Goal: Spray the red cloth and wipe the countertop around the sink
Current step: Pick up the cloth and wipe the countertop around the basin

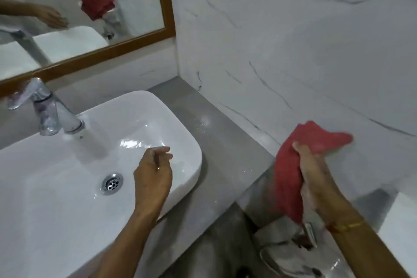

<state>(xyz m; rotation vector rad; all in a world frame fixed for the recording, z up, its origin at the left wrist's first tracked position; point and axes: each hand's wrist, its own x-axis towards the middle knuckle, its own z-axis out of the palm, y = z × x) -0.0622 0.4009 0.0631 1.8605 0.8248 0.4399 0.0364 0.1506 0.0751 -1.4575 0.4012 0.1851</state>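
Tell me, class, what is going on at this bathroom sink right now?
A person stands at a white sink set on a grey countertop. The right hand grips a red cloth, held up off the counter near the marble wall. The left hand hovers empty over the basin. The cloth is not touching the countertop.

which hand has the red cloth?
The right hand, clenched around the red cloth beside the marble wall. The left hand is empty, hovering over the sink.
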